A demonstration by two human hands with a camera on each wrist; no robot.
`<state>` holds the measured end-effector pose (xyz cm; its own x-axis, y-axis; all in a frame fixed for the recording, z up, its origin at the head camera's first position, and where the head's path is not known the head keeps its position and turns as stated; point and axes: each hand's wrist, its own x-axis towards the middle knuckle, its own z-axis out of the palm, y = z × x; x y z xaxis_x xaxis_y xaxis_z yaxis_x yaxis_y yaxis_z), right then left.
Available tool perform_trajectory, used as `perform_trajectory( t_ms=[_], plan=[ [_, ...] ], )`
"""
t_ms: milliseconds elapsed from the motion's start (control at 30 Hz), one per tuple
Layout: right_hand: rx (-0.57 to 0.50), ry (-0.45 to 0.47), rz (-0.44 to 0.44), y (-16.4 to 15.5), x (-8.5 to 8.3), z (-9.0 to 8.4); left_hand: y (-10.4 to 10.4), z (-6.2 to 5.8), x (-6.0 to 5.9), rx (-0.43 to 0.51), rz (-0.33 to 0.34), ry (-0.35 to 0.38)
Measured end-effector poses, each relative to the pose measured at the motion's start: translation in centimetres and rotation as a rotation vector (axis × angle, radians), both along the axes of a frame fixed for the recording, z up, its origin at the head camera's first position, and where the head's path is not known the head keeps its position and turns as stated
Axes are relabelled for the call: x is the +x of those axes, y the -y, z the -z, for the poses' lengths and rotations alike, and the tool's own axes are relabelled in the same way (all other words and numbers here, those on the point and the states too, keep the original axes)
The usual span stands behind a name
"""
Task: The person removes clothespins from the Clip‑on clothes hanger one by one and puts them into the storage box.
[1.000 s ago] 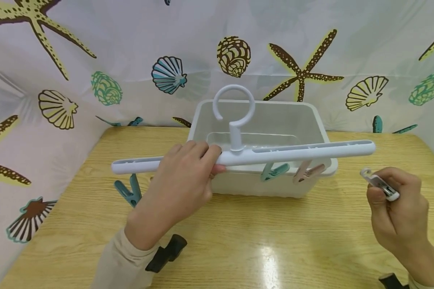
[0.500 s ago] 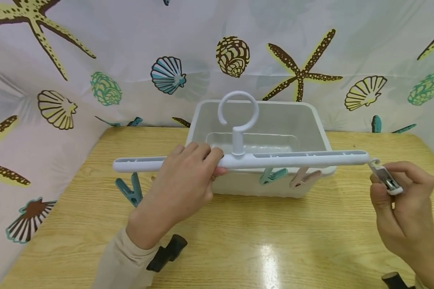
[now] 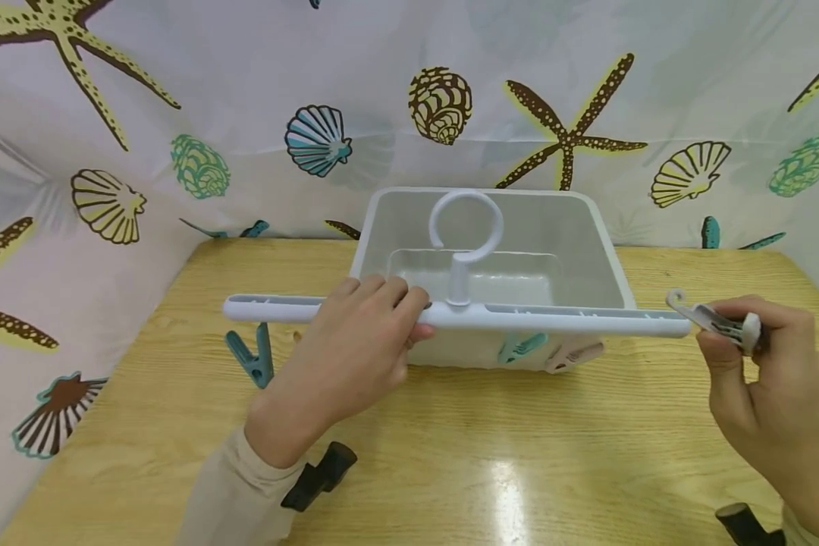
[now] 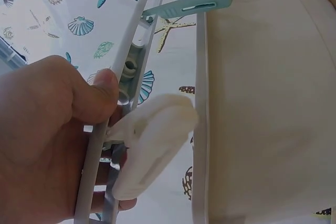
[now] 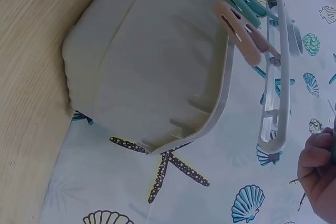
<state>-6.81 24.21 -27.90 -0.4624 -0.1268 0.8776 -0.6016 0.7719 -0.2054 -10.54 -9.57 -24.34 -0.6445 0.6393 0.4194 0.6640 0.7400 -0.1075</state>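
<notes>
Above the white plastic bin [image 3: 607, 258], a white peg hanger [image 3: 560, 319] lies level across the near rim, its ring hook upright. No writing or brand can be read on any of it. On the hanger's near side, the left hand [image 3: 344, 356] reaches forward, fingers curled over the bar left of the hook. Just off the hanger's right end, the right hand [image 3: 767, 394] pinches a white clothespin [image 3: 713, 319]. Teal [image 3: 521, 346] and pink [image 3: 573, 353] clothespins hang under the bar.
</notes>
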Motion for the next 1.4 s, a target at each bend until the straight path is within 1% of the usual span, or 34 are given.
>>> perform_trajectory(
  t_ms=[100,200,333,533,633,767,867,1033,1167,1267,1400],
  plan=[
    [-0.014,-0.016,-0.011,0.2,-0.2,-0.5,-0.1,0.0,0.0,-0.010,-0.005,0.024],
    [-0.070,-0.012,-0.059,0.4,-0.4,-0.9,-0.2,0.0,0.1,-0.020,-0.021,0.046],
    [-0.120,0.002,-0.091,0.7,-0.6,-1.0,-0.1,0.1,0.1,-0.034,-0.030,0.060],
    [-0.109,0.073,-0.093,0.9,-0.7,-1.1,-0.2,0.1,0.0,-0.037,-0.039,0.064],
    [-0.140,0.104,-0.108,0.9,-0.8,-1.1,-0.3,0.1,0.0,-0.039,-0.043,0.069],
    [-0.201,0.124,-0.134,0.9,-0.8,-1.2,-0.3,0.1,0.1,-0.044,-0.041,0.082],
    [-0.213,0.132,-0.126,0.9,-0.8,-1.4,-0.3,0.0,0.1,-0.046,-0.037,0.090],
    [-0.217,0.102,-0.091,1.3,-1.2,-1.8,-0.3,0.1,0.1,-0.049,-0.032,0.104],
    [-0.181,0.082,-0.044,1.9,-1.7,-2.1,-0.3,0.3,0.2,-0.045,-0.032,0.112],
    [-0.151,0.089,-0.015,2.1,-2.0,-2.3,-0.3,0.3,0.1,-0.036,-0.025,0.113],
    [-0.171,0.110,-0.005,2.3,-2.3,-2.3,-0.3,0.4,0.0,-0.031,-0.016,0.114]
  ],
)
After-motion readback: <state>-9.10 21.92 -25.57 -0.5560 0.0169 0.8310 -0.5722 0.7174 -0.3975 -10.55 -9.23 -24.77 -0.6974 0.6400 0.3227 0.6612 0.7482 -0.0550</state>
